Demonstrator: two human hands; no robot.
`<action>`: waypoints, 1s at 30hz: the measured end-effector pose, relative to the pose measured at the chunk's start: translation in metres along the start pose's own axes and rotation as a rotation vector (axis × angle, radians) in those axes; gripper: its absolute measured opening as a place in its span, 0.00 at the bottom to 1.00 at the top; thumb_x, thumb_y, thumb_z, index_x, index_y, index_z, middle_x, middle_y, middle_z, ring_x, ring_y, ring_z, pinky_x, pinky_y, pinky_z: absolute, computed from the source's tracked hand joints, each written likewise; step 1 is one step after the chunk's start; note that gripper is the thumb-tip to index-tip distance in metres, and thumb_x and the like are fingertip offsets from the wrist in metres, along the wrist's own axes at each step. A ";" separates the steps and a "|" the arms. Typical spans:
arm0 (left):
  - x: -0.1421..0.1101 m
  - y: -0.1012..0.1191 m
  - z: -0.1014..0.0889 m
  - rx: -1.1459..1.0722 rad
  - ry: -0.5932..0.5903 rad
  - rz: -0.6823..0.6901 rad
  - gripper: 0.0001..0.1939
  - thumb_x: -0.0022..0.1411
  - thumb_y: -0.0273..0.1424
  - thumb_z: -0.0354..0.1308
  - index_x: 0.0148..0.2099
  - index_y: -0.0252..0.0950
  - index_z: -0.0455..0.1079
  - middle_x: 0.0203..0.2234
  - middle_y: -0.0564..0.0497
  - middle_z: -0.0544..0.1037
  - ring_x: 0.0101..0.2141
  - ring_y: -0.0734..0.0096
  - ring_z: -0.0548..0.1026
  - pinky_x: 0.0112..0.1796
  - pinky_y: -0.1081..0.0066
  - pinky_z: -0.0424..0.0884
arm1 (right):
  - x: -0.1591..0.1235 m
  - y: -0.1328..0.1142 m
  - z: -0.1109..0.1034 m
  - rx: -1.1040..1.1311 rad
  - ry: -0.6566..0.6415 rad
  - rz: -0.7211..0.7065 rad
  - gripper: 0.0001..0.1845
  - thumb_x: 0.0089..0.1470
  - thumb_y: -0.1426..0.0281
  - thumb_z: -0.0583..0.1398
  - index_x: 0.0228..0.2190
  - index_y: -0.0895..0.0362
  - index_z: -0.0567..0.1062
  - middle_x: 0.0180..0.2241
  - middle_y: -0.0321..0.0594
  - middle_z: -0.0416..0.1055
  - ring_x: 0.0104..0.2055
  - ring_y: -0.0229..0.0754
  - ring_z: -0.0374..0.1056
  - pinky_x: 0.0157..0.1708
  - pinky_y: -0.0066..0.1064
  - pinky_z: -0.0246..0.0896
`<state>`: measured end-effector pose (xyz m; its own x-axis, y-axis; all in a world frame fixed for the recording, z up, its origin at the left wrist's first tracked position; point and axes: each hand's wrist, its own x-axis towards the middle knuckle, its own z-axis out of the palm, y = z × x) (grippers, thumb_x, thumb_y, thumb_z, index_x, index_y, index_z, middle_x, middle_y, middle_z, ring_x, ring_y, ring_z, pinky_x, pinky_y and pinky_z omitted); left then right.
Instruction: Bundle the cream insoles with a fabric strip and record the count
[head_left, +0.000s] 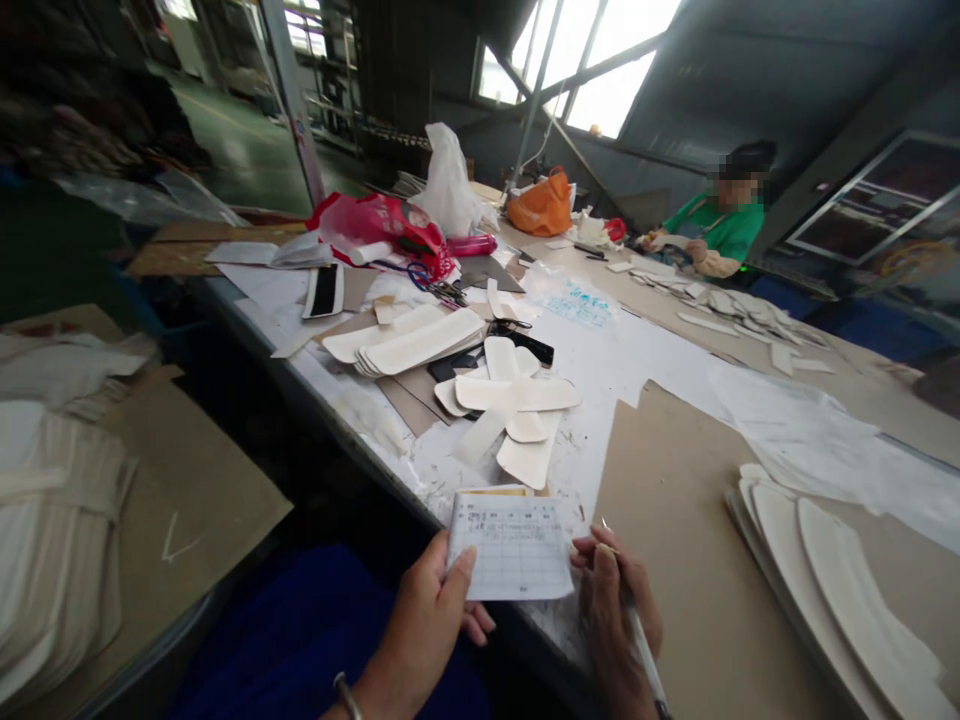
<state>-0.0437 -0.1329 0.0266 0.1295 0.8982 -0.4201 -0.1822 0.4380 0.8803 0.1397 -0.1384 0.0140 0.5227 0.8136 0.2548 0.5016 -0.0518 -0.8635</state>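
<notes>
My left hand grips a small paper pad by its left side, thumb on top and fingers beneath. The pad's top sheet has a printed grid with handwriting in its upper rows. In my right hand is a pen, its tip pointing up and away from me near the pad's right edge. The right fingertips are close to that edge; I cannot tell whether they touch it. Beyond the pad, white curved pieces lie crossed over each other on the table.
More white pieces are stacked at the right and on a board at the left. Scissors, a red bag, a white bag and an orange bag lie farther back. A person in green works across the table.
</notes>
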 end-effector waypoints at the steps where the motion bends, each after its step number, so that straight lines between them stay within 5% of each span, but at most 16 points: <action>1: -0.002 0.004 -0.001 -0.028 -0.011 0.002 0.33 0.51 0.52 0.49 0.46 0.27 0.58 0.22 0.46 0.73 0.18 0.69 0.71 0.18 0.72 0.68 | 0.002 -0.005 0.001 -0.006 -0.038 0.033 0.22 0.52 0.54 0.55 0.40 0.58 0.72 0.33 0.43 0.73 0.32 0.42 0.69 0.34 0.31 0.64; 8: -0.010 0.021 -0.016 -0.199 -0.098 0.072 0.33 0.50 0.53 0.54 0.46 0.28 0.59 0.30 0.42 0.75 0.21 0.72 0.72 0.22 0.73 0.70 | 0.013 -0.052 -0.001 0.041 -0.510 0.158 0.20 0.46 0.51 0.59 0.28 0.55 0.73 0.28 0.38 0.72 0.31 0.43 0.67 0.27 0.26 0.64; 12: -0.013 0.014 -0.031 -0.329 -0.154 0.052 0.37 0.45 0.45 0.65 0.51 0.30 0.58 0.32 0.44 0.75 0.26 0.71 0.73 0.27 0.73 0.70 | 0.019 -0.064 -0.003 0.035 -0.439 0.147 0.20 0.45 0.51 0.60 0.29 0.56 0.73 0.25 0.36 0.69 0.27 0.41 0.64 0.22 0.24 0.61; 15: -0.018 0.006 -0.039 -0.318 -0.168 -0.098 0.32 0.43 0.44 0.66 0.46 0.29 0.64 0.28 0.45 0.75 0.27 0.69 0.74 0.29 0.72 0.69 | 0.025 -0.068 0.000 0.051 -0.433 0.169 0.21 0.44 0.50 0.60 0.28 0.56 0.73 0.22 0.35 0.67 0.23 0.39 0.62 0.18 0.25 0.59; 18: -0.027 0.009 -0.044 -0.370 -0.291 -0.196 0.35 0.37 0.42 0.70 0.47 0.32 0.67 0.36 0.42 0.75 0.31 0.66 0.74 0.31 0.71 0.69 | 0.027 -0.072 0.007 0.031 -0.440 0.146 0.22 0.43 0.50 0.61 0.29 0.56 0.72 0.22 0.35 0.67 0.21 0.39 0.61 0.18 0.26 0.60; 22: -0.035 0.025 -0.049 -0.637 -0.424 0.040 0.43 0.38 0.42 0.70 0.57 0.45 0.60 0.51 0.46 0.68 0.44 0.63 0.71 0.40 0.71 0.67 | 0.024 -0.081 0.017 0.009 -0.476 0.133 0.22 0.44 0.49 0.60 0.28 0.57 0.72 0.23 0.36 0.68 0.20 0.38 0.61 0.16 0.27 0.59; 30: -0.024 0.026 -0.063 -0.871 -0.146 0.271 0.39 0.45 0.37 0.68 0.58 0.40 0.58 0.44 0.44 0.74 0.44 0.61 0.72 0.53 0.60 0.57 | 0.012 -0.114 0.041 -0.049 -0.494 -0.016 0.21 0.46 0.49 0.58 0.24 0.55 0.71 0.19 0.35 0.64 0.21 0.39 0.59 0.18 0.27 0.59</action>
<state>-0.1126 -0.1403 0.0459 0.0862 0.9865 -0.1394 -0.8854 0.1400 0.4432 0.0606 -0.0990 0.0976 0.1314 0.9911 0.0209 0.5446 -0.0545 -0.8369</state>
